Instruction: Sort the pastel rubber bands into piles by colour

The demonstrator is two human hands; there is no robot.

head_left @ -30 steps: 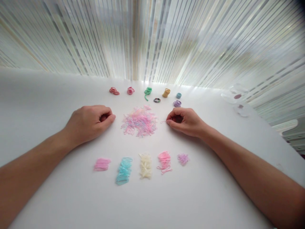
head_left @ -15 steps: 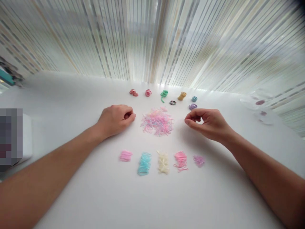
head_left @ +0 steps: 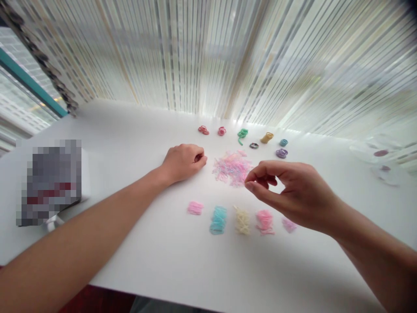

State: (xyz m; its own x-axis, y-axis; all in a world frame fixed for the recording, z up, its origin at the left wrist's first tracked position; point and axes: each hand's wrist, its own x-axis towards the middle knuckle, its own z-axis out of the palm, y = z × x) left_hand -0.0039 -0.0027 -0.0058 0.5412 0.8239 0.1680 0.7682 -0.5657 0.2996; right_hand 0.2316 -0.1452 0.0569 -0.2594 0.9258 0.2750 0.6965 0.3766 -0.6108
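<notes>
A loose heap of thin pastel bands [head_left: 230, 168], mostly pink and lilac, lies mid-table. Left of it, my left hand [head_left: 184, 163] rests on the table with fingers curled closed; anything inside is hidden. My right hand [head_left: 293, 191] is raised in front of the heap's right side, thumb and forefinger pinched; whatever they hold is too small to make out. Nearer me runs a row of sorted bands: light pink [head_left: 195, 208], blue [head_left: 218, 220], cream [head_left: 242, 221], pink [head_left: 265, 222] and purple [head_left: 288, 224], the last partly behind my right hand.
Along the back sit red coils [head_left: 203, 130], a pink coil [head_left: 222, 131], a green one [head_left: 243, 134], a tan roll [head_left: 266, 138], a blue one [head_left: 283, 142], a purple one [head_left: 282, 153] and a dark ring [head_left: 254, 146]. A blurred-out object [head_left: 54, 182] stands left.
The view has turned left, so the table's contents appear farther right. My right hand has risen toward me, still pinched, and now overlaps the heap's right edge. My left hand stays put beside the heap.
</notes>
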